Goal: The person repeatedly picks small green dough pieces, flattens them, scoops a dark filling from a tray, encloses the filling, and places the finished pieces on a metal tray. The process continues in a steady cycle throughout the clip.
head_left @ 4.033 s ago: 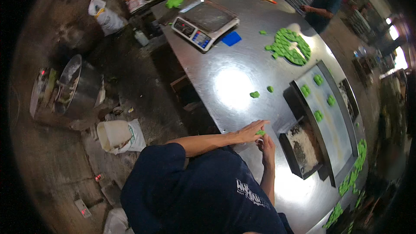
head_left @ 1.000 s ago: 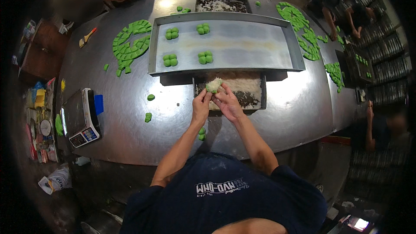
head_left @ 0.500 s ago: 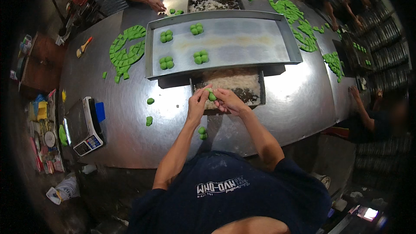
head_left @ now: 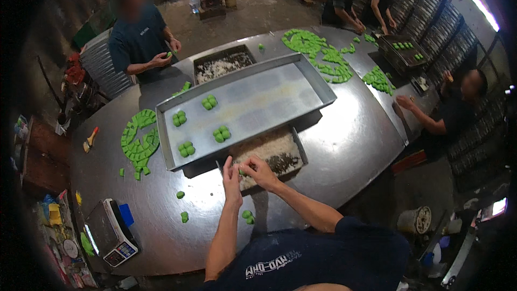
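Observation:
Both hands meet over the near edge of a dark tray (head_left: 301, 156) of pale, crumbly filling (head_left: 267, 148). A small piece of green dough (head_left: 242, 171) is pinched between them, mostly covered by fingers. My left hand (head_left: 232, 182) holds it from the left with fingers pointing up. My right hand (head_left: 260, 173) closes over it from the right. Beyond them a large shallow metal tray (head_left: 280, 83) carries several clusters of green dough balls (head_left: 221, 133) at its left end. Two joined dough balls (head_left: 248, 216) lie beside my left forearm, and loose dough pieces (head_left: 180, 194) sit further left.
Cut green dough (head_left: 141, 140) lies in a ring at left, with more (head_left: 307, 43) at far right. A digital scale (head_left: 110, 231) and a brush (head_left: 91, 139) are on the left. Co-workers stand across the table (head_left: 350, 140) and at right. Another filling tray (head_left: 223, 64) sits beyond.
The view has tilted up and turned, so more of the room and co-workers show. My hands stay together over the near tray. The dough between them is more covered by fingers now.

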The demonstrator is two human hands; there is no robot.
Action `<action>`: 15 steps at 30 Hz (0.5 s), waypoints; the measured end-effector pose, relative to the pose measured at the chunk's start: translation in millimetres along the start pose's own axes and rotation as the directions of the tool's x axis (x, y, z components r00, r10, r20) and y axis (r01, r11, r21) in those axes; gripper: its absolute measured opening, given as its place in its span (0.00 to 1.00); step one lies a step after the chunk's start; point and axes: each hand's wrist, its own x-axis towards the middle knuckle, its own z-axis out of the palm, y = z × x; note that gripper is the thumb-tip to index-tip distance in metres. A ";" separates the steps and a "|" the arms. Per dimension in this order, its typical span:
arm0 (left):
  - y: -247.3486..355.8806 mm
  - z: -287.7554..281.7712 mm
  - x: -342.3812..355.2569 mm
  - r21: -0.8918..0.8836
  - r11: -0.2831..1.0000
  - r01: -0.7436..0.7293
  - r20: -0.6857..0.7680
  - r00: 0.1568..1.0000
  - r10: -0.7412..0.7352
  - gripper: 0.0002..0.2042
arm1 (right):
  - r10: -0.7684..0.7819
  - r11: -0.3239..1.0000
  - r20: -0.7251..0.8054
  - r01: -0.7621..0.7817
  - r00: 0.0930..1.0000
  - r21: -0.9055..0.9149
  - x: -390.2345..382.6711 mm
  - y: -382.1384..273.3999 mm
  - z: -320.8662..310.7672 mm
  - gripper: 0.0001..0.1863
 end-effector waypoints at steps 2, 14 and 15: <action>2.0 -1.0 1.0 0.059 0.983 0.171 -0.071 0.983 -0.167 0.19 | -0.068 0.995 0.017 0.069 0.998 -0.067 0.4 -5.4 -1.9 0.11; 4.8 0.5 -23.7 0.268 0.898 -0.349 0.071 0.937 0.343 0.19 | 0.127 0.940 0.004 -0.122 0.992 0.318 3.7 10.6 1.1 0.13; 5.4 0.5 -23.7 0.357 0.877 -0.320 0.074 0.946 0.315 0.18 | 0.147 0.908 0.030 -0.147 0.989 0.392 2.9 8.5 2.0 0.12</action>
